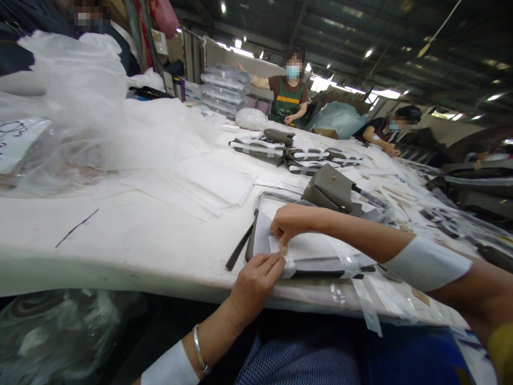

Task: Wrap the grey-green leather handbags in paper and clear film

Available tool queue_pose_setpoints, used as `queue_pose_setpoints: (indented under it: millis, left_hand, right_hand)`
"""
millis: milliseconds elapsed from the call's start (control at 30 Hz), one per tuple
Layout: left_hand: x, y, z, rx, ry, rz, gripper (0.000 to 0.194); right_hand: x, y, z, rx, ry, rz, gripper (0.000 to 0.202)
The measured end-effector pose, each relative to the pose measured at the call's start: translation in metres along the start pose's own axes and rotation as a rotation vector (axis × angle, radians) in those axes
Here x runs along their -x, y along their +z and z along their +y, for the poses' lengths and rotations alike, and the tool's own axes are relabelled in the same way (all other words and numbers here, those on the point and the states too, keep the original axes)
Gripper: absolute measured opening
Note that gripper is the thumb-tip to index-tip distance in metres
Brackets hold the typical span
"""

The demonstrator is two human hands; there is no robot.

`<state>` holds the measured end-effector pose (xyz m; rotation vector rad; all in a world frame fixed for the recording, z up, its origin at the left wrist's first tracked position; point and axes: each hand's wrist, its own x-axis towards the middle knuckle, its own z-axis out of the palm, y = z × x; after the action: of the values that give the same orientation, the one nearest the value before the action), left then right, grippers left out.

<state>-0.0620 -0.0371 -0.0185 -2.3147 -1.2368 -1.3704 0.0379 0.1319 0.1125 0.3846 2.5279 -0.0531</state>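
Observation:
A dark grey handbag (pixel 250 247) lies flat at the table's front edge, covered with white paper (pixel 315 247). Strips of clear tape (pixel 348 260) run over the paper and the bag's near edge. My left hand (pixel 253 283) has its fingers pressed together at that near edge, on another piece of tape. Just above it, my right hand (pixel 292 223) is curled, thumb pointing down against the paper; what its fingers hold, if anything, is hidden. A dark strap (pixel 239 247) sticks out at the bag's left. Right behind stands a grey-green bag (pixel 329 190) with a small gold clasp.
White sheets (pixel 216 184) and a large heap of translucent wrapping (pixel 84 107) cover the table's left. Several paper-wrapped bags (pixel 260 149) lie farther back. Tape strips (pixel 367 307) hang off the front edge. Co-workers (pixel 287 96) stand across the table.

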Motion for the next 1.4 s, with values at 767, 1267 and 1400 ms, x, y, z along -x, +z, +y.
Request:
queue_pose_setpoints:
  millis: [767, 1267, 1400]
  left_hand:
    - [0.009, 0.009, 0.009, -0.057, -0.052, 0.038, 0.042]
    - [0.009, 0.005, 0.007, -0.041, 0.007, 0.006, 0.038]
    - [0.009, -0.005, 0.011, -0.026, 0.001, -0.089, 0.045]
  right_hand:
    - [0.025, 0.075, 0.015, -0.691, 0.284, 0.41, 0.099]
    - [-0.001, 0.098, 0.022, -0.875, 0.408, 0.719, 0.04]
    - [0.002, 0.092, 0.021, -0.83, 0.432, 0.821, 0.033]
